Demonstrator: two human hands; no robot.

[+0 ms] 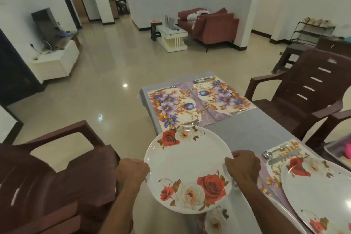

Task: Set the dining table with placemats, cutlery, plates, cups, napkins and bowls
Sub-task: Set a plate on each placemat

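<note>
Gripping opposite edges, both hands carry a round white plate printed with red and cream roses (187, 169) above the near end of the grey dining table (245, 131). The left hand (133, 170) clamps the rim at nine o'clock, fingers curled under it and knuckles up; the right hand (244, 166) pinches the rim at three o'clock, thumb on top. At twelve o'clock from the plate lie two floral placemats with blue and purple blossoms (171, 105), side by side, with cutlery along their edges. At three o'clock a second rose-printed plate (321, 186) rests on another placemat, with a metal spoon (266, 155) just beyond it. Brown plastic chairs (311, 89) flank the table.
</note>
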